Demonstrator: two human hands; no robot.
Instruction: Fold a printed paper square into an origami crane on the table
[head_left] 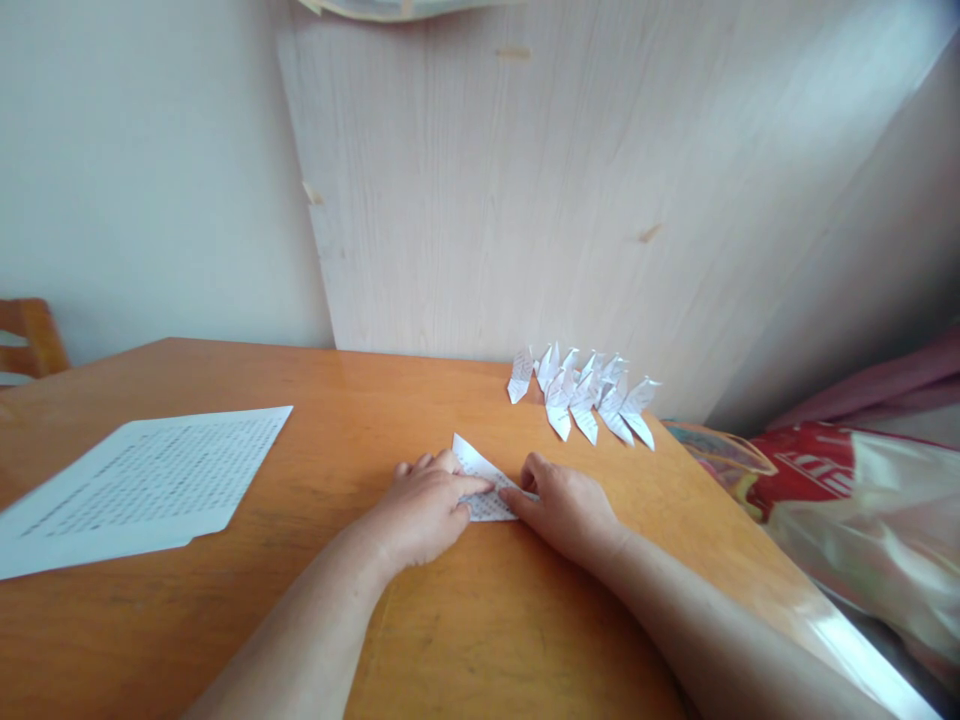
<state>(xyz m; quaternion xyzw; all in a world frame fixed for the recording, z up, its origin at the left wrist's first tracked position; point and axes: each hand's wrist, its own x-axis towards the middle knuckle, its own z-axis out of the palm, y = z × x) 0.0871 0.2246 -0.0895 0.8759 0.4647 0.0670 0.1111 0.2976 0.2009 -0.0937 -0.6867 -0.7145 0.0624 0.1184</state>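
Note:
A white sheet of printed paper (491, 507), folded to a triangle with its peak at the upper left, lies on the wooden table between my hands. My left hand (429, 505) holds it down from the left, index finger stretched across it and thumb by its lower edge. At the right corner, my right hand (568, 508) has its thumb on the paper, with the other fingers curled in; it grips that corner. My fingers hide parts of the paper's left and right sides. Beyond the right hand stand several folded paper birds (592, 392) in two rough rows.
Printed sheets (161, 475) lie stacked on the left of the table (337, 420). A pale board (480, 200) leans on the wall behind. To the right, past the table edge, are a red bag (806, 470) and a whitish plastic bag (892, 520). A chair (37, 335) shows at far left.

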